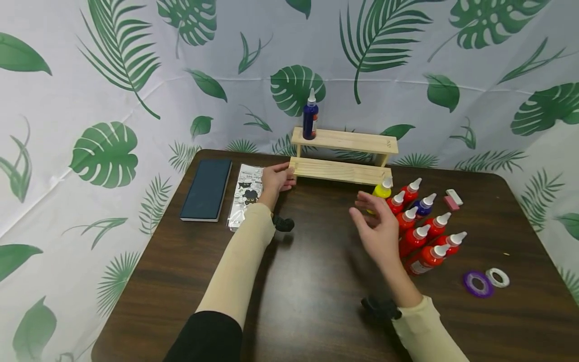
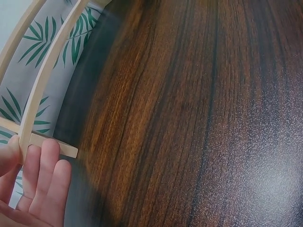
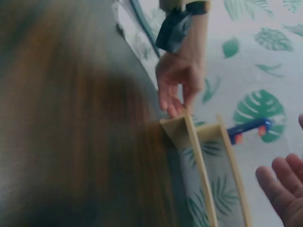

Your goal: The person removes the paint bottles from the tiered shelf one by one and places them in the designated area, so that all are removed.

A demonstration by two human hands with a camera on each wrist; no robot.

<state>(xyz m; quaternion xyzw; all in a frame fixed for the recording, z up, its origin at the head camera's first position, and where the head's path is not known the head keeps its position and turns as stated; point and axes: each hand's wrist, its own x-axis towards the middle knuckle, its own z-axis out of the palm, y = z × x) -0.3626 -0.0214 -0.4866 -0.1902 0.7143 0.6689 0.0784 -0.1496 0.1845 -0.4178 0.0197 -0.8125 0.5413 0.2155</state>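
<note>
At the back of the table stands a two-tier wooden rack (image 1: 340,171) of pale wood. My left hand (image 1: 277,179) holds the left end of its lower tier; in the left wrist view the thumb and fingers (image 2: 48,165) pinch the board. A dark blue squeeze bottle (image 1: 309,119) with a white nozzle stands upright on the upper tier, near its left end. My right hand (image 1: 378,226) hovers with spread, relaxed fingers and holds nothing. Just beyond and beside it stand a yellow bottle (image 1: 383,189), several red bottles (image 1: 413,242) and another blue bottle (image 1: 424,205).
A dark blue notebook (image 1: 206,190) and a white printed packet (image 1: 246,193) lie at the left. On the right are a pink-and-white eraser (image 1: 453,200), a purple tape roll (image 1: 470,291) and a white tape roll (image 1: 505,282). A leaf-patterned cloth (image 1: 253,45) hangs behind the table.
</note>
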